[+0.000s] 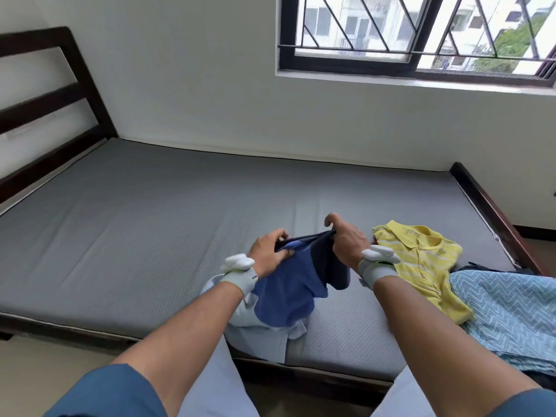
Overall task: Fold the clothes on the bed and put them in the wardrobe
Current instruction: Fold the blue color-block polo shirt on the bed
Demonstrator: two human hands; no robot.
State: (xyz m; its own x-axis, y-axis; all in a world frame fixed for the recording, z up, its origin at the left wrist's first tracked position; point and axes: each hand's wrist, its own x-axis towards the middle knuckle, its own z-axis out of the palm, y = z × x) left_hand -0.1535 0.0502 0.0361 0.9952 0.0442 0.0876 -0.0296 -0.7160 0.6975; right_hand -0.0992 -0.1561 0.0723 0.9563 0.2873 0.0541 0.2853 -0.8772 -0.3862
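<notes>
Both hands, left hand [268, 251] and right hand [346, 242], are seen pinching a crumpled blue-and-navy cotton garment [294, 287] above the grey mattress bed [150, 236]. Its shape is hard to read; a pale blue shirt [258, 332] is partly hidden beneath.

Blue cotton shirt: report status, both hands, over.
Left hand and right hand each grip the blue cotton shirt, stretched above the grey mattress. Unfolded. Yellow striped polo lies right, apart.
</notes>
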